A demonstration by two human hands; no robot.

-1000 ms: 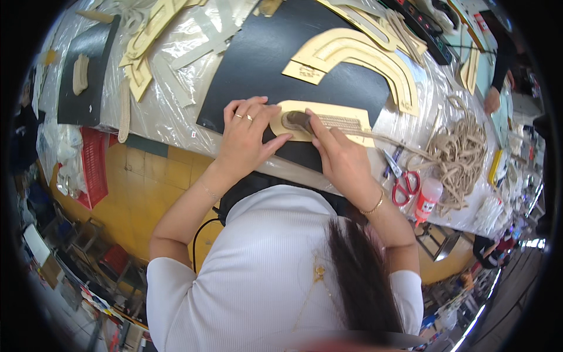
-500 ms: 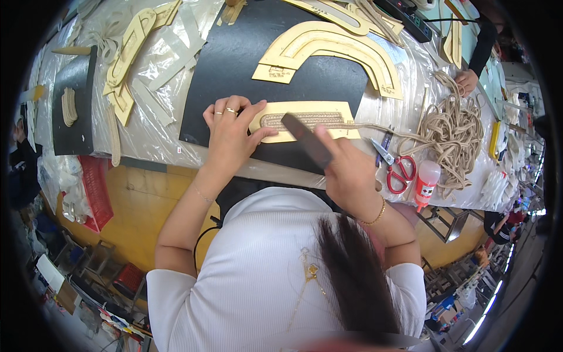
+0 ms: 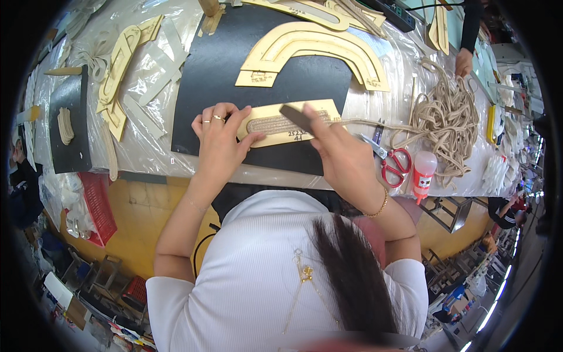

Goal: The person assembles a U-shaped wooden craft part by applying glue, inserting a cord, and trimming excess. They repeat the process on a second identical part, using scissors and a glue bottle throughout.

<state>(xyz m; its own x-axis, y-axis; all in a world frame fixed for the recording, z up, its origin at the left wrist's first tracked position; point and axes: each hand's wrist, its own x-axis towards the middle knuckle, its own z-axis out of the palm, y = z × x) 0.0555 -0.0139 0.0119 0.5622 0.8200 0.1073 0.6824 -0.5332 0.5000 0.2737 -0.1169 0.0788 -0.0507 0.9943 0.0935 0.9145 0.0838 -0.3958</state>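
Note:
A pale yellow wooden template board (image 3: 284, 141) with a long rounded slot lies on the black mat. Tan braided cord (image 3: 267, 124) is laid in side-by-side rows inside the slot. My left hand (image 3: 221, 144) grips the board's left end between thumb and fingers. In my right hand (image 3: 347, 161) is a dark flat blade-like tool (image 3: 296, 118), slanting over the cord rows, my index finger stretched along it. Whether its edge touches the cord is hard to tell. A length of cord (image 3: 375, 122) runs from the board's right end to a loose tan heap (image 3: 443, 120).
Red-handled scissors (image 3: 394, 168) and a red-labelled squeeze bottle (image 3: 423, 173) lie right of my right hand. A curved template (image 3: 316, 38) rests farther back on the black mat (image 3: 205, 88). Another person's hand (image 3: 464, 62) is at the far right. More templates (image 3: 120, 64) lie left.
The right hand has moved forward over the board, its index finger now above the cord rows. The left hand keeps its hold. The whole view has shifted slightly.

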